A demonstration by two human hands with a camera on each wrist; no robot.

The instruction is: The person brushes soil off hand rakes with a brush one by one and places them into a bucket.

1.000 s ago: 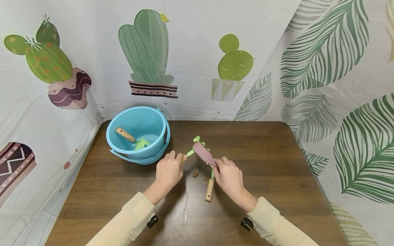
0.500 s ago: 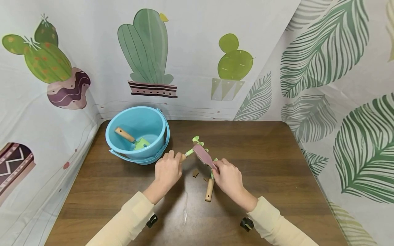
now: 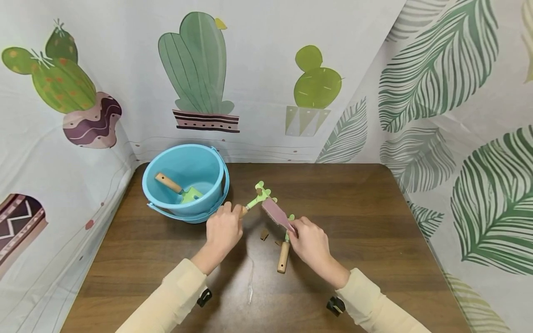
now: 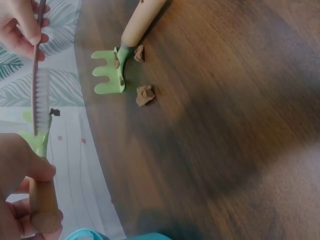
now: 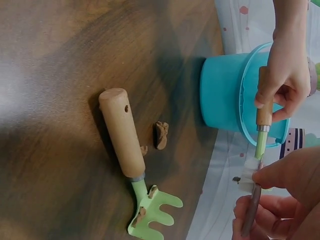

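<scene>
My left hand (image 3: 225, 227) grips the wooden handle of a small green hand rake (image 3: 261, 196), its tines raised over the table. A brown lump sticks to one tine. In my right hand (image 3: 310, 241) is a pink brush (image 3: 275, 211), its handle pinched between thumb and fingers. White bristles (image 4: 42, 95) overlap the rake's head in the left wrist view. Below lies a second green hand rake (image 5: 122, 132) with a wooden handle; brown bits cling to its head. Brown crumbly pieces (image 4: 145, 95) lie beside it on the wood.
A light blue bucket (image 3: 183, 149) with its handle lowered stands at the back left of the brown table (image 3: 358, 208). Inside is a small green shovel (image 3: 168, 182) with a wooden handle. A printed cloth (image 3: 266, 92) hangs behind the table.
My left hand and its rake have shifted slightly left, uncovering more of the rake's head from behind the brush. The brush has dipped slightly toward me. The second rake stays put.
</scene>
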